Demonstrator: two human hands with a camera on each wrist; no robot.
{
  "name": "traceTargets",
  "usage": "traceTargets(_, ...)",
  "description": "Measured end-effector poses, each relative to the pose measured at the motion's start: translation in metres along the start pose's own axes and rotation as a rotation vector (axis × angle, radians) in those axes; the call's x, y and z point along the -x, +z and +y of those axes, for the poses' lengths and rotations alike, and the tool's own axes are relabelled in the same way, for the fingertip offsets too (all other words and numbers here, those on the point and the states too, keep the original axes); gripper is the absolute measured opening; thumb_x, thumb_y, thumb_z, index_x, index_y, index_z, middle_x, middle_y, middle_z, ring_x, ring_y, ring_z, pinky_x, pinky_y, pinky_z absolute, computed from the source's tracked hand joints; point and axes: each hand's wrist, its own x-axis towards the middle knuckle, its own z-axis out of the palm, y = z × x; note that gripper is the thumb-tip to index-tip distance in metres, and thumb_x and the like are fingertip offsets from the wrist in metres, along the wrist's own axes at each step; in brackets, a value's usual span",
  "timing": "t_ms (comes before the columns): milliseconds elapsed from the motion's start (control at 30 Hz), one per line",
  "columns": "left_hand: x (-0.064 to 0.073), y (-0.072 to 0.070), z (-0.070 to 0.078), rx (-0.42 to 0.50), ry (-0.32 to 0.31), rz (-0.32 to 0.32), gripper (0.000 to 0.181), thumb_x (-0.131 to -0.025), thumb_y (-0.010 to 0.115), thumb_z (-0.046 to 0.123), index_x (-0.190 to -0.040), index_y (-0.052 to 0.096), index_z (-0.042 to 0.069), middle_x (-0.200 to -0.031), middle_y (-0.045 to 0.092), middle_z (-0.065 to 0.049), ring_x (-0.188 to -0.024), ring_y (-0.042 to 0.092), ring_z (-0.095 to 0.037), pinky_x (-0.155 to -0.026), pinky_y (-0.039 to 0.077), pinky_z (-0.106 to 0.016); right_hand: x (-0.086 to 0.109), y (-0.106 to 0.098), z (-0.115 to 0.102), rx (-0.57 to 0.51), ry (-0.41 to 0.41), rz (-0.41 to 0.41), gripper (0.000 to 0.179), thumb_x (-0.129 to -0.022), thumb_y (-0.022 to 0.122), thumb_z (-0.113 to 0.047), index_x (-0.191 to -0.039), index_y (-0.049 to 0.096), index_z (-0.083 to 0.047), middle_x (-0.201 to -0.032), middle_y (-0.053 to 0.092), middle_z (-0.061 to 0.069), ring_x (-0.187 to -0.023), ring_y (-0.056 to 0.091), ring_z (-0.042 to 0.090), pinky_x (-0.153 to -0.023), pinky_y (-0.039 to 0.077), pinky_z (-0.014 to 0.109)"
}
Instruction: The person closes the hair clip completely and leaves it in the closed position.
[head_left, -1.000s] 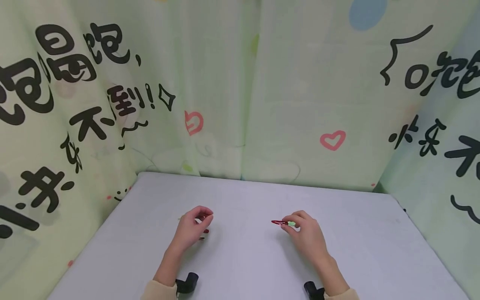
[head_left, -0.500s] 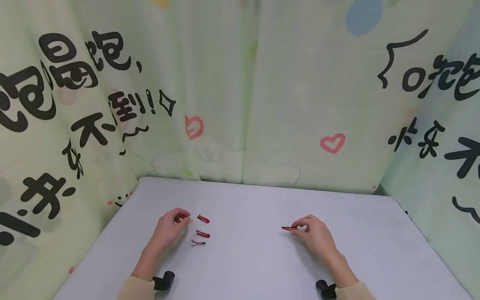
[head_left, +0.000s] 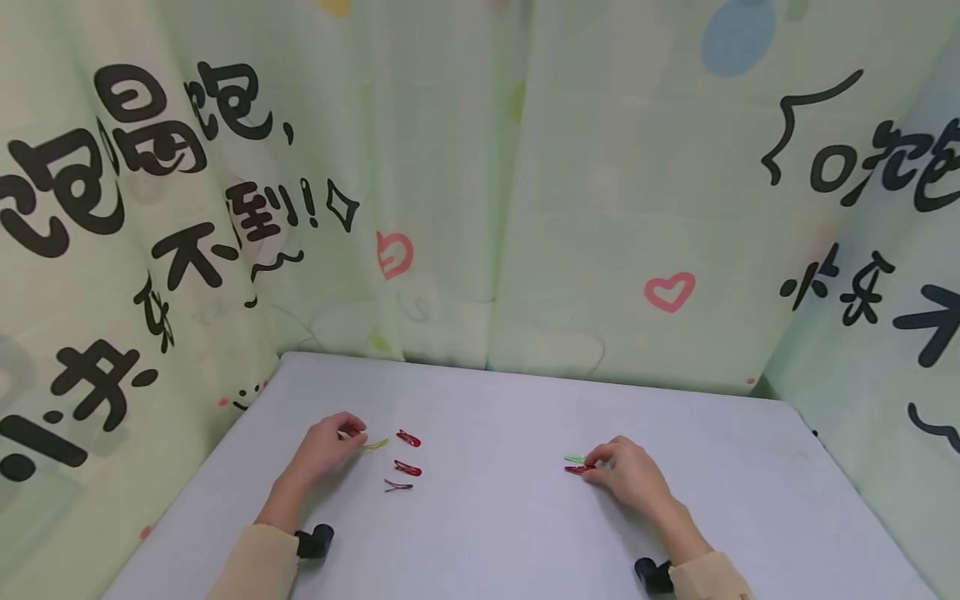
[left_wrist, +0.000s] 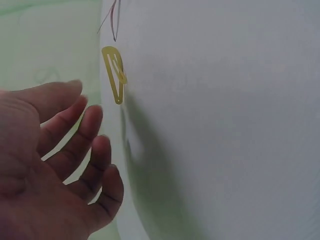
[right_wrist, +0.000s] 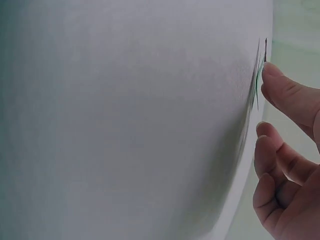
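Note:
My left hand [head_left: 333, 442] is just left of a yellow snap hair clip [head_left: 376, 444]. In the left wrist view its fingers are loosely bent, with a gap between them and the yellow clip [left_wrist: 115, 75], which lies on the table. Two red hair clips [head_left: 408, 438] and a thin dark-looking clip [head_left: 398, 486] lie to the right of it. On the other side, my right hand [head_left: 628, 473] pinches a red hair clip [head_left: 577, 469] at its near end, low over the table. A green hair clip [head_left: 574, 458] lies right behind that clip; the index fingertip is partly hidden.
A white-covered table [head_left: 487, 517] spreads beneath both hands. Behind it and along both sides hangs a pale green curtain [head_left: 570, 208] with black lettering. Dark wrist camera mounts [head_left: 315, 542] sit at both cuffs.
The left hand has moved left, uncovering the clips, and let go of the yellow clip. The right hand has moved slightly nearer and right; the green clip now lies apart from the red one.

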Motion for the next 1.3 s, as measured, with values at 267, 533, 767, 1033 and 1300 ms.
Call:
traceTargets(267, 0.004, -0.001, -0.006, -0.031, -0.024, -0.091, 0.015, -0.088, 0.071, -0.001, -0.102, 0.067, 0.0, -0.09, 0.062, -0.004, -0.086, 0.058, -0.023, -0.08, 0.05, -0.043, 0.004, 0.0, 0.002, 0.017, -0.007, -0.007, 0.012, -0.08, 0.085, -0.014, -0.088, 0.077, -0.016, -0.095, 0.062, 0.004, -0.088, 0.06, 0.026, -0.08, 0.049, 0.048)
traceTargets(533, -0.001, 0.005, -0.011, -0.094, 0.031, -0.094, 0.009, -0.089, 0.071, -0.002, -0.093, 0.069, 0.005, -0.086, 0.062, -0.001, -0.082, 0.057, -0.02, -0.076, 0.05, -0.041, 0.013, -0.01, 0.003, -0.013, -0.003, 0.042, 0.015, -0.081, 0.084, -0.016, -0.095, 0.079, -0.014, -0.102, 0.064, 0.005, -0.084, 0.061, 0.022, -0.078, 0.05, 0.044)
traceTargets(767, -0.003, 0.008, -0.011, -0.145, 0.024, -0.102, 0.011, -0.09, 0.072, 0.001, -0.087, 0.067, 0.009, -0.084, 0.06, 0.0, -0.08, 0.054, -0.019, -0.075, 0.048, -0.039, 0.019, -0.019, 0.002, -0.041, 0.014, 0.053, 0.017, -0.083, 0.083, -0.016, -0.1, 0.079, -0.012, -0.105, 0.065, 0.006, -0.078, 0.056, 0.017, -0.068, 0.046, 0.037)
traceTargets(1033, 0.001, 0.003, -0.006, -0.08, 0.032, -0.067, 0.008, -0.092, 0.071, 0.002, -0.091, 0.067, 0.009, -0.088, 0.063, -0.001, -0.08, 0.055, -0.02, -0.072, 0.048, -0.037, 0.028, -0.03, -0.001, -0.046, 0.029, 0.064, 0.022, -0.086, 0.081, -0.016, -0.107, 0.077, -0.009, -0.108, 0.064, 0.006, -0.078, 0.051, 0.017, -0.065, 0.044, 0.033)
traceTargets(1300, 0.005, 0.003, 0.009, 0.066, 0.085, 0.044, 0.005, -0.092, 0.072, 0.004, -0.096, 0.071, 0.007, -0.089, 0.067, 0.0, -0.083, 0.058, -0.019, -0.071, 0.049, -0.033, 0.033, -0.042, -0.012, -0.069, -0.011, 0.108, 0.025, -0.088, 0.079, -0.016, -0.111, 0.076, -0.008, -0.11, 0.064, 0.006, -0.077, 0.049, 0.016, -0.061, 0.043, 0.028)
